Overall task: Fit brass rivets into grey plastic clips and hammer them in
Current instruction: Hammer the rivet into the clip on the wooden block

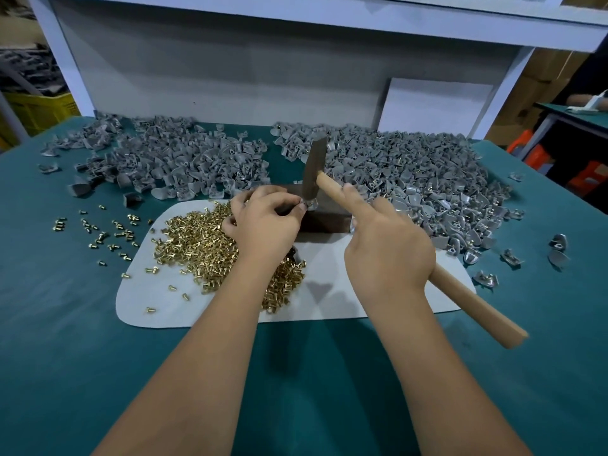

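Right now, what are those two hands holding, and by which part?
The right hand grips the hammer partway along its wooden handle. The left hand pinches a grey clip by its edge on the dark block.

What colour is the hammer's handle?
Light tan wood; the hammer handle shows plainly in the head view, gripped by the right hand.

Bare table (65,357) lies open near me, in front of the white mat (329,301). On the mat, the brass rivet heap (204,245) blocks my left side and the dark block (320,218) stands behind it. Grey clip piles (171,159) (411,166) crowd the far table, with a narrow lane between them. Loose rivets (105,232) dot the left, and stray clips (556,248) the right.
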